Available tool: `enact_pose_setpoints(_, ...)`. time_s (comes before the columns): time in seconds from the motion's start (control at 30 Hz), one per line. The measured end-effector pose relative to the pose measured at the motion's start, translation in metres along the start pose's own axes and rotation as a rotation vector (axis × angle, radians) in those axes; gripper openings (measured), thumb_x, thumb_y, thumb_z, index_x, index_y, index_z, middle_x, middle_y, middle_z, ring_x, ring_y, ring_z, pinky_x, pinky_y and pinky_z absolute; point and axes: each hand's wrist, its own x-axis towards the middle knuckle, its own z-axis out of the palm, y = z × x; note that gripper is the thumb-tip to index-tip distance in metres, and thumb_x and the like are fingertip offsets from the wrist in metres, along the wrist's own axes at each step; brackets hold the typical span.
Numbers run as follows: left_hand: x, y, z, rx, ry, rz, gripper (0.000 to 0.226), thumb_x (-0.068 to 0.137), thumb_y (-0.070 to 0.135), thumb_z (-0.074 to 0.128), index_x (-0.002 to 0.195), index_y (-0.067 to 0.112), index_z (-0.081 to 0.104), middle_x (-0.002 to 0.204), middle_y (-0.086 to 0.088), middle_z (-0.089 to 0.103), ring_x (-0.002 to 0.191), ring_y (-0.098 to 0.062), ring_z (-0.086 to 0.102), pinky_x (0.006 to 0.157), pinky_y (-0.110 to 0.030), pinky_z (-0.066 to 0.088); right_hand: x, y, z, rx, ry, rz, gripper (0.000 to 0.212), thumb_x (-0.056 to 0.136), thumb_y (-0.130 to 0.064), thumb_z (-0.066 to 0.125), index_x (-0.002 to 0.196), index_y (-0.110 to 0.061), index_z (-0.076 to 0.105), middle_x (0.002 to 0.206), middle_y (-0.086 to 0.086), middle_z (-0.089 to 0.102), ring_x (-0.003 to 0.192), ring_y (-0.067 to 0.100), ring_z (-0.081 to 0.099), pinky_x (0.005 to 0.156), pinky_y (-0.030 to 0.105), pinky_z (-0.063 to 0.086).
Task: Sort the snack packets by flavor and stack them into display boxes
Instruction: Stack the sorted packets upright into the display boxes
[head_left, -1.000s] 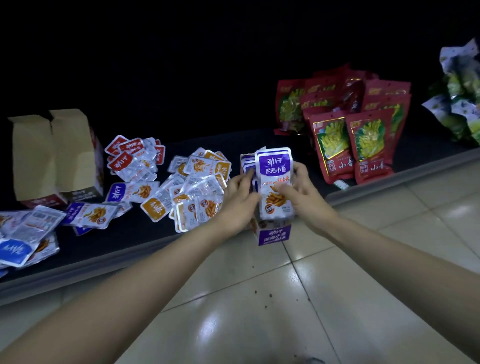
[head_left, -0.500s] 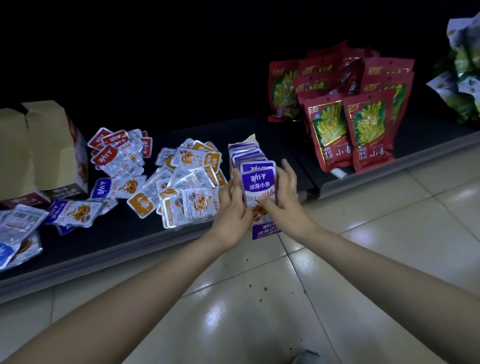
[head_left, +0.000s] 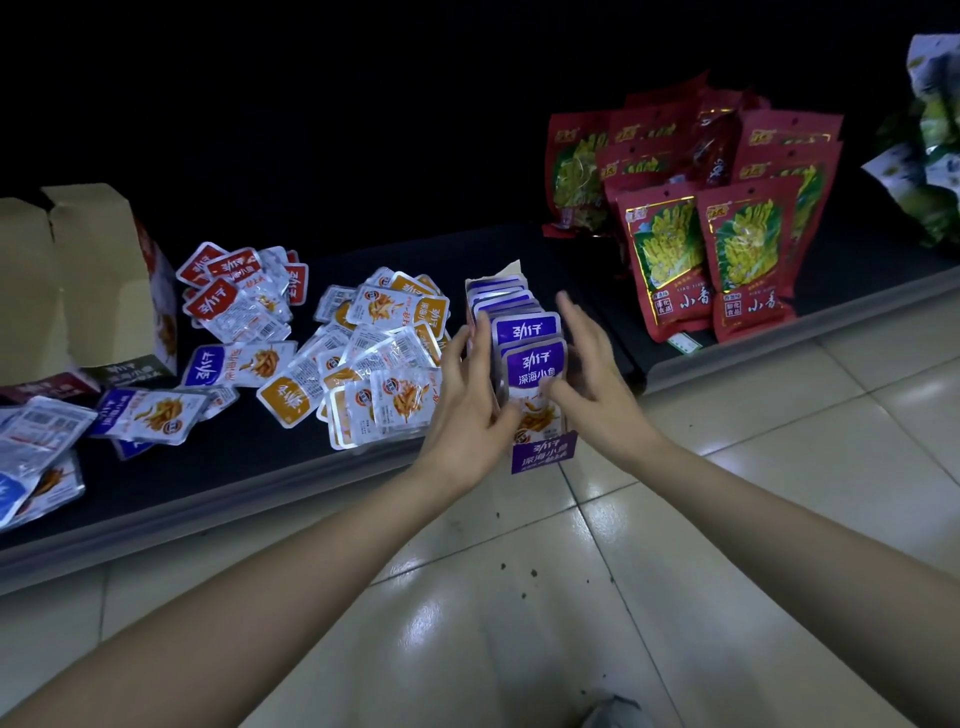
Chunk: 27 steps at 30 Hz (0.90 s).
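A purple display box (head_left: 543, 453) stands at the front edge of the dark shelf (head_left: 208, 501), filled with a row of upright purple packets (head_left: 534, 364). My left hand (head_left: 467, 408) lies flat against the left side of the row, thumb at the front packet's lower corner. My right hand (head_left: 592, 374) is on the right side with fingers spread, thumb touching the front packet. Loose orange packets (head_left: 384, 353) are piled just left of the box. Red packets (head_left: 234, 291) and blue packets (head_left: 150, 413) lie further left.
An opened brown cardboard box (head_left: 88, 280) stands at the far left of the shelf. Large red snack bags (head_left: 717, 254) stand upright on the right, and white-green bags (head_left: 930, 156) at the far right. Glossy floor tiles (head_left: 519, 597) lie below the shelf.
The purple packet I held up in both hands has gone down into the front of the box. My right fingers have spread off it.
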Motion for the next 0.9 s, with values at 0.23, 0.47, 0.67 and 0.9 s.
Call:
enact_pose_setpoints(0.23, 0.01, 0.001, 0.0, 0.078, -0.028, -0.019, 0.076, 0.095, 0.024, 0.057, 0.153, 0.029, 0.009, 0.154, 0.007, 0.006, 0.14, -0.015, 0.025, 0.099, -0.037, 0.05, 0.007, -0.002, 0.001, -0.102, 0.012, 0.033, 0.053, 0.089, -0.013, 0.064, 0.134, -0.022, 0.039, 0.133, 0.002, 0.046, 0.114, 0.007, 0.056, 0.085, 0.023, 0.054)
enact_pose_setpoints(0.47, 0.008, -0.003, -0.022, 0.087, -0.038, 0.03, 0.077, 0.094, 0.028, 0.058, 0.153, 0.022, 0.009, 0.149, 0.009, 0.012, 0.128, -0.002, 0.03, 0.097, -0.025, 0.045, 0.015, -0.02, -0.001, -0.185, 0.036, -0.028, 0.059, 0.084, -0.025, 0.063, 0.138, -0.023, 0.04, 0.137, -0.001, 0.043, 0.123, 0.01, 0.049, 0.096, 0.034, 0.05)
enact_pose_setpoints(0.67, -0.011, -0.026, -0.092, 0.213, 0.195, 0.062, 0.034, 0.093, 0.012, 0.053, 0.126, 0.021, 0.057, 0.123, 0.007, 0.045, 0.103, -0.005, 0.05, 0.08, -0.012, 0.042, 0.045, -0.079, 0.038, -0.376, 0.036, -0.274, 0.045, 0.084, -0.026, 0.055, 0.129, -0.022, 0.053, 0.141, -0.004, 0.044, 0.131, 0.011, 0.04, 0.109, 0.036, 0.028)
enact_pose_setpoints(0.9, -0.059, -0.11, -0.207, 0.492, 0.384, -0.22, 0.021, 0.085, 0.007, 0.059, 0.1, 0.016, 0.07, 0.102, -0.007, 0.062, 0.1, -0.029, 0.056, 0.083, -0.038, 0.047, 0.087, -0.121, 0.166, -0.369, -0.454, -0.32, 0.032, 0.09, -0.01, 0.059, 0.121, -0.014, 0.058, 0.123, 0.0, 0.056, 0.108, 0.01, 0.054, 0.082, 0.01, 0.038)
